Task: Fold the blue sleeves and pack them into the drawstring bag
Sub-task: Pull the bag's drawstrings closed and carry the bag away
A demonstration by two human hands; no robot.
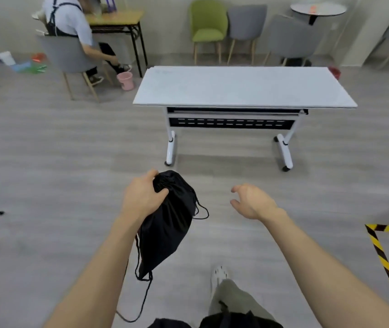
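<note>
My left hand [142, 196] grips the gathered top of a black drawstring bag [168, 223], which hangs down in front of me with its cords dangling toward the floor. The bag looks bulged near the top; what is inside is hidden. My right hand [251, 201] is held out to the right of the bag, fingers apart and curled, holding nothing. No blue sleeves are visible anywhere in view.
A white folding table [243, 87] on castors stands ahead on the grey floor. A seated person [70, 22] is at a wooden desk at the back left. Chairs line the far wall. Yellow-black tape [385, 261] marks the floor at right.
</note>
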